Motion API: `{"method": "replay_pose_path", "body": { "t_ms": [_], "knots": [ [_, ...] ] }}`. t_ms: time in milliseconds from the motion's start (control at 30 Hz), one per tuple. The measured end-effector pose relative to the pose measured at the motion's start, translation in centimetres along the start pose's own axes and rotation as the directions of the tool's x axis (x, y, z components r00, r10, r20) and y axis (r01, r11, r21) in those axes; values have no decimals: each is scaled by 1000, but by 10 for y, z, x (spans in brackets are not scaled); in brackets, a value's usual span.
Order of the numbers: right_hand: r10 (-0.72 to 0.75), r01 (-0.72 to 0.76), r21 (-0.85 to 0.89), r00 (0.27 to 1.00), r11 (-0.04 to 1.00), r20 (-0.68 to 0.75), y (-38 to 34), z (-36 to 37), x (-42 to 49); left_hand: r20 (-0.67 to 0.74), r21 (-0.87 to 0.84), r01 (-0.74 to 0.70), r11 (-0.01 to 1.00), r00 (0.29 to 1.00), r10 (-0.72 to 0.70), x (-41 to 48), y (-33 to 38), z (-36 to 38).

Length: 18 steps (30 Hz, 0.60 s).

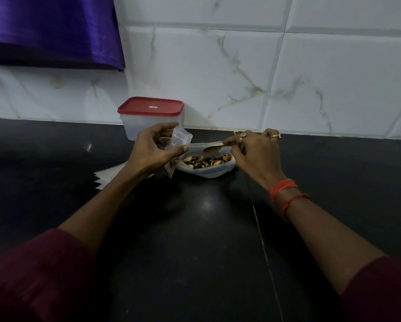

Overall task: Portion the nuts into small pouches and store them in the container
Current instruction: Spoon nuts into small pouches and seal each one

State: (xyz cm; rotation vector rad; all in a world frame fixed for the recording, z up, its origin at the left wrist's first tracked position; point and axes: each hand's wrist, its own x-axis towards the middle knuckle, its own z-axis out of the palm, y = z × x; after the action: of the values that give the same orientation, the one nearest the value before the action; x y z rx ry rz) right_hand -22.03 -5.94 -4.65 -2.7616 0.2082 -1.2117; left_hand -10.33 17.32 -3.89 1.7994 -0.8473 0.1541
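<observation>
Left hand [155, 149] pinches a clear pouch [179, 141] just left of the nut bag [210, 171]. Right hand [252, 152] grips a spoon [214, 147] over the nuts [206, 160]. Red-lidded container [151, 117] behind-left of the bag, spare pouches [107, 176] left, all on the counter [206, 228].

**Colours in front of me**

The container [148, 127] has a red lid [150, 106] over a cloudy white body. The pouch [180, 140] I hold is clear. The nuts [205, 160] are mixed tan, brown and black, in a whitish bowl [210, 173]. My spoon [214, 146] is pale tan. The counter [194, 228] is glossy black, and the wall tiles [218, 66] are white with grey-green veins. The cloth [51, 31] is shiny purple. My sleeves [39, 275] are maroon, my wrist threads [284, 188] orange, my rings [243, 135] gold.
</observation>
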Motion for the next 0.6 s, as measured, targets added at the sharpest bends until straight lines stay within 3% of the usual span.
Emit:
{"method": "replay_pose_path", "body": {
  "t_ms": [267,433,533,600],
  "knots": [
    [-60,67,-23,976,997,209,1,4,-4,78,60,-9,998,997,5,1,-3,3],
    [24,-35,104,994,994,106,3,2,-1,105,60,2,998,994,-9,3,-6,2],
    [45,-47,57,998,997,38,4,0,-1,96,82,-1,997,995,-7,4,-7,2],
    [36,-37,12,997,999,75,6,0,-2,93,99,-10,995,996,0,4,-5,1]
  ]
}}
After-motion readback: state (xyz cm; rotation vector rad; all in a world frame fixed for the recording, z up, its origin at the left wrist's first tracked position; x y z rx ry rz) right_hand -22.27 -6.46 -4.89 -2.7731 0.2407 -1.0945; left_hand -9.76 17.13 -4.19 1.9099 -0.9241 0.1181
